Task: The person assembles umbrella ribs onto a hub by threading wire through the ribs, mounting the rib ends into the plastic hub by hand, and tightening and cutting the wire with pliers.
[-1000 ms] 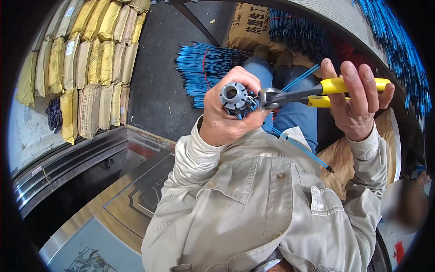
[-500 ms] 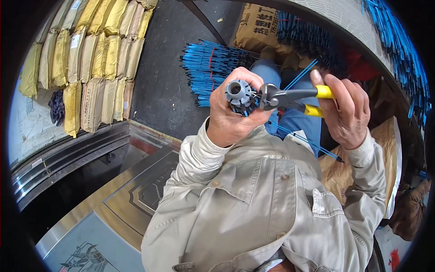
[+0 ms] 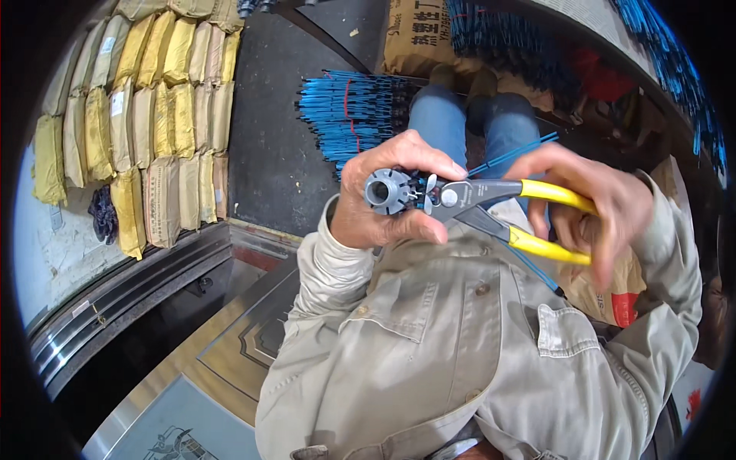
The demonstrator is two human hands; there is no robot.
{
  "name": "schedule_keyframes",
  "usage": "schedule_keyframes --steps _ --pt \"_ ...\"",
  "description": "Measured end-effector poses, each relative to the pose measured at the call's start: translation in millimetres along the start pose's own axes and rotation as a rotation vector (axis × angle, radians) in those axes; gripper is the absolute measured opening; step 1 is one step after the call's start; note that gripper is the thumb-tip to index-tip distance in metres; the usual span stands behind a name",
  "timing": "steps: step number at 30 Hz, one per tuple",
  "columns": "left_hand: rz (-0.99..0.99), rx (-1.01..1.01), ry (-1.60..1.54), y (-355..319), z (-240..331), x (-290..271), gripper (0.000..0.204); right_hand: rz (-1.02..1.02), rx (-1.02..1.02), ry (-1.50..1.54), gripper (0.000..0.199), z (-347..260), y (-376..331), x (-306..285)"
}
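My left hand (image 3: 354, 203) is closed around a grey, slotted, round hub (image 3: 395, 201) with a central hole and black pieces with thin metal ends at its side. Pliers (image 3: 469, 196) with yellow handles lie across to my right hand (image 3: 617, 195). Their jaws sit against the metal ends beside the hub, between my left thumb and fingers. The handles are spread apart, with my right fingers bent around them. Thin blue rods (image 3: 515, 156) stick out behind the pliers; where they join is hidden.
A bundle of blue rods (image 3: 333, 111) tied with red string lies on the dark floor (image 3: 264, 138). More blue rods (image 3: 498, 38) and a brown sack (image 3: 416, 46) lie beyond my knees. Wrapped packages (image 3: 142, 126) are stacked at left. A metal panel (image 3: 230, 349) is at lower left.
The pliers' handles have swung wider apart as my right hand moved right and down. My left hand with the hub has shifted slightly left and down.
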State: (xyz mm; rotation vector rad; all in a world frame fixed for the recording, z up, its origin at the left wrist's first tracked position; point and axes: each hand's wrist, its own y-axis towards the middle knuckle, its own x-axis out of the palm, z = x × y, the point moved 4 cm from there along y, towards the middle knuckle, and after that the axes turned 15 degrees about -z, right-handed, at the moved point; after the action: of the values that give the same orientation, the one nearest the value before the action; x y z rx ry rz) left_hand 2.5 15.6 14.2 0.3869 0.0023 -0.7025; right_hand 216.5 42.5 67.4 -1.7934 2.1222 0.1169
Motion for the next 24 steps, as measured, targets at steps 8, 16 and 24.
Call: schedule_keyframes --steps 8,16,24 --pt "0.114 -0.013 -0.024 4 -6 3 0.060 0.238 0.110 -0.868 0.053 -15 -8 22" --pt "-0.013 -0.030 -0.048 10 -4 5 0.064 -0.360 0.231 1.144 0.059 31 -5 18" --pt "0.109 0.003 -0.069 1 -9 1 0.065 0.127 0.032 -0.669 0.064 -14 -6 20"
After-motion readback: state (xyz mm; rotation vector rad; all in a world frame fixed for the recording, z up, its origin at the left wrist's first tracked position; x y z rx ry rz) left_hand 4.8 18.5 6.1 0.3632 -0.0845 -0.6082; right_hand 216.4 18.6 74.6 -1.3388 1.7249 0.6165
